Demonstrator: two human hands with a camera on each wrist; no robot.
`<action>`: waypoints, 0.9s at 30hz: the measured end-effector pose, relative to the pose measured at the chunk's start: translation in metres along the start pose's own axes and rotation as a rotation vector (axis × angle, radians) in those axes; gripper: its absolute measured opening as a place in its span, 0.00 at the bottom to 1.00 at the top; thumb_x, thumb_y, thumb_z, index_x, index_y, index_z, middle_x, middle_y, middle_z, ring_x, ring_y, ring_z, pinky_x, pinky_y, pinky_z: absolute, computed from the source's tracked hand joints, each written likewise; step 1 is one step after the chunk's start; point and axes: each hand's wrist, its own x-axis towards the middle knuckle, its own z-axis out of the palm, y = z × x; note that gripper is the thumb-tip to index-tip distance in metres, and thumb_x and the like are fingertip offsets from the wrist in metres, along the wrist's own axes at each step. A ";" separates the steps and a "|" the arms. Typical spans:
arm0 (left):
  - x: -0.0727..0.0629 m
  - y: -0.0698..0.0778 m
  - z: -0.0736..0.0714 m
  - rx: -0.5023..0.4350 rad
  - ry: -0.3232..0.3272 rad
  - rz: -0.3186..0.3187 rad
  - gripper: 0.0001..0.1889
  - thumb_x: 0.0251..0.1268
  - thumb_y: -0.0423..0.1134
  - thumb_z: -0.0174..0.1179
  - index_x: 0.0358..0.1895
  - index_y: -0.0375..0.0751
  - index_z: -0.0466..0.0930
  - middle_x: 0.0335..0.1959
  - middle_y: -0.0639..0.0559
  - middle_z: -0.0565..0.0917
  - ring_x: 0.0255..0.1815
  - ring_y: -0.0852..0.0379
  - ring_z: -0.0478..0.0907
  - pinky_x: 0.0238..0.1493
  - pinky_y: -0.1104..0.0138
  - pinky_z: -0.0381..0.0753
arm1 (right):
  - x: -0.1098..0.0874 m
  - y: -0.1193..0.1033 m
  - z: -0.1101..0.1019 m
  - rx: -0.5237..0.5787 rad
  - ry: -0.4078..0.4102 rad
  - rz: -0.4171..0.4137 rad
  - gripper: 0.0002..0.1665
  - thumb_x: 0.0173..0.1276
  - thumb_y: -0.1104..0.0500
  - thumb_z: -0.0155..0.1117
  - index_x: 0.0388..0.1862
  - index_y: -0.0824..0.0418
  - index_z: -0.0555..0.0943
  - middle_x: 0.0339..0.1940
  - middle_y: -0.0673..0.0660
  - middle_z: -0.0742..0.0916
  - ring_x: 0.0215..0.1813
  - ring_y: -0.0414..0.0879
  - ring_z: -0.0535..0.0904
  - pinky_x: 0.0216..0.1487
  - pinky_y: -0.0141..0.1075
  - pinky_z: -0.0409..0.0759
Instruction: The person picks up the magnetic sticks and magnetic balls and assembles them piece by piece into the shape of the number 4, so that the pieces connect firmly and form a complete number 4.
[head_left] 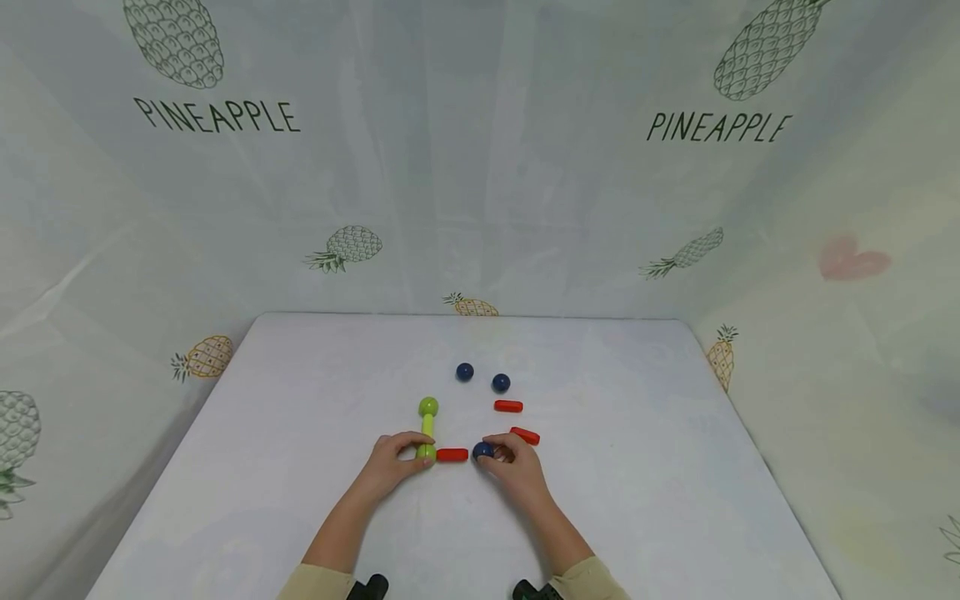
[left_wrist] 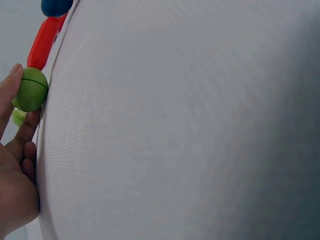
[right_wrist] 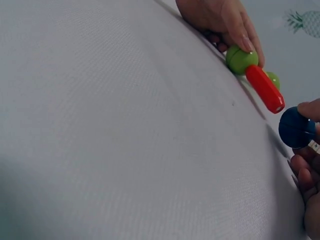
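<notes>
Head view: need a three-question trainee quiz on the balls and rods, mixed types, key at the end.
1. Multiple choice: what does the left hand pinch?
A) a blue ball
B) the nearer green ball
C) a red rod

2. True or false: the right hand holds a red rod.

3. Count: how many red rods show in the head view?

Key
1. B.
2. False; it pinches a blue ball.
3. Three: one red rod against the nearer green ball, and two loose ones beyond the right hand.
</notes>
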 end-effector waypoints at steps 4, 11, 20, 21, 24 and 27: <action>0.001 -0.001 0.000 0.008 0.000 0.003 0.13 0.55 0.43 0.72 0.44 0.56 0.86 0.47 0.56 0.80 0.49 0.52 0.67 0.53 0.54 0.69 | 0.001 0.003 0.000 -0.011 -0.005 -0.022 0.17 0.60 0.58 0.73 0.49 0.58 0.85 0.34 0.52 0.80 0.39 0.47 0.73 0.36 0.32 0.75; 0.001 -0.001 0.000 0.007 -0.002 -0.006 0.12 0.55 0.43 0.72 0.44 0.57 0.86 0.47 0.56 0.79 0.51 0.51 0.67 0.54 0.52 0.68 | 0.001 0.006 0.003 -0.015 0.000 -0.024 0.17 0.58 0.57 0.75 0.47 0.57 0.86 0.33 0.51 0.80 0.38 0.47 0.74 0.36 0.32 0.75; 0.000 0.000 0.001 -0.003 0.001 -0.003 0.12 0.55 0.43 0.72 0.44 0.56 0.86 0.48 0.55 0.79 0.52 0.50 0.67 0.56 0.49 0.69 | 0.001 0.003 0.004 -0.025 -0.001 0.024 0.18 0.59 0.56 0.75 0.48 0.56 0.86 0.35 0.50 0.81 0.40 0.47 0.74 0.37 0.32 0.76; 0.000 0.000 0.001 -0.006 0.001 -0.004 0.12 0.55 0.42 0.72 0.44 0.56 0.86 0.48 0.55 0.79 0.53 0.50 0.67 0.56 0.49 0.69 | 0.001 0.003 0.004 -0.024 -0.002 0.029 0.17 0.59 0.56 0.75 0.48 0.55 0.86 0.35 0.50 0.81 0.40 0.47 0.74 0.38 0.32 0.76; 0.000 0.001 0.001 -0.011 0.001 -0.005 0.12 0.55 0.42 0.72 0.44 0.56 0.85 0.48 0.54 0.79 0.53 0.50 0.66 0.57 0.49 0.68 | 0.001 0.002 0.004 -0.016 -0.009 0.033 0.18 0.59 0.56 0.75 0.48 0.55 0.86 0.36 0.50 0.81 0.40 0.47 0.73 0.38 0.32 0.76; 0.000 0.001 0.001 -0.014 0.001 -0.008 0.12 0.55 0.42 0.72 0.44 0.56 0.86 0.49 0.54 0.79 0.54 0.49 0.66 0.57 0.49 0.68 | 0.001 0.004 0.004 -0.018 -0.012 0.017 0.18 0.58 0.56 0.75 0.48 0.56 0.86 0.36 0.50 0.81 0.40 0.47 0.73 0.38 0.33 0.76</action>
